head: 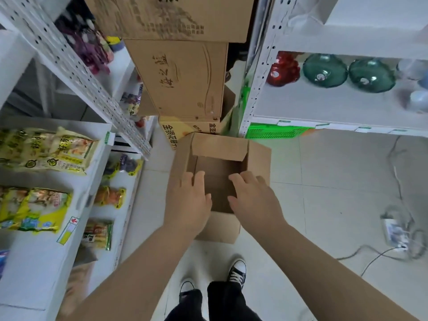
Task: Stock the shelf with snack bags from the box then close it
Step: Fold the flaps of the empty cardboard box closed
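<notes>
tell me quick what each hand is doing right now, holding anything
left hand: open, fingers straight over the left edge of the cardboard box, holding nothing.
right hand: open above the cardboard box, holding nothing.

Open cardboard box (259,158) under both hands: left hand (187,202) fingers straight over its left wall, right hand (252,198) above its interior, snack bags (46,149) on shelf (30,262) left of left hand.

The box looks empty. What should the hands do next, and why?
Probably fold the side flaps inward: the box shows only bare cardboard inside, snack bags lie on the shelf, and the left hand and right hand are open over it.
</notes>
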